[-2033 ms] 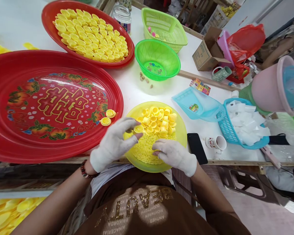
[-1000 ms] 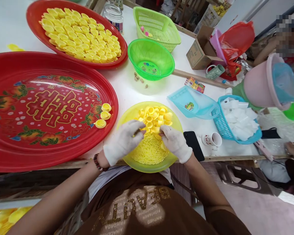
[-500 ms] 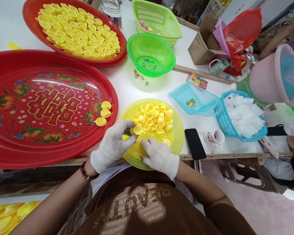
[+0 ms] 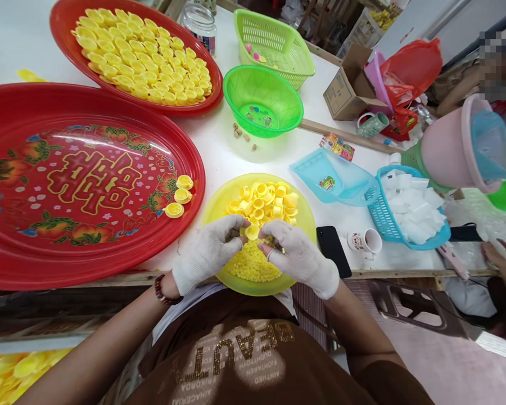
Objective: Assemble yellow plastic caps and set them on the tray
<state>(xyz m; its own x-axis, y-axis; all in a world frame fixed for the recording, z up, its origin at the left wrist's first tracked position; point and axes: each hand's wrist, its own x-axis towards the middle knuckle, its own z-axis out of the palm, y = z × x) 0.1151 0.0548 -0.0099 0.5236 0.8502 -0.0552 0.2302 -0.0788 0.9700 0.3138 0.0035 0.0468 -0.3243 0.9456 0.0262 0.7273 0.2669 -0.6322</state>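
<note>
Both my hands wear white gloves and meet over a yellow bowl (image 4: 219,198) at the table's near edge. My left hand (image 4: 208,252) pinches a yellow cap (image 4: 252,231) by its side. My right hand (image 4: 293,256) touches the same cap from the right with its fingertips closed. The bowl holds a heap of loose yellow caps (image 4: 266,202) at the back and small pale yellow pieces (image 4: 253,263) at the front. Three finished yellow caps (image 4: 179,196) lie on the right side of the near red tray (image 4: 88,225).
A second red tray (image 4: 67,22) at the back is covered with several yellow caps. A green bowl (image 4: 262,101), a green basket (image 4: 274,45), a blue scoop (image 4: 331,179), a blue basket of white pieces (image 4: 411,207), a black phone (image 4: 331,243) and a small mug (image 4: 365,241) stand around. Another person's hand (image 4: 495,256) shows at right.
My right hand has lifted from the small pieces and come up to the cap held in my left hand. The third cap was set on the near tray two seconds ago.
</note>
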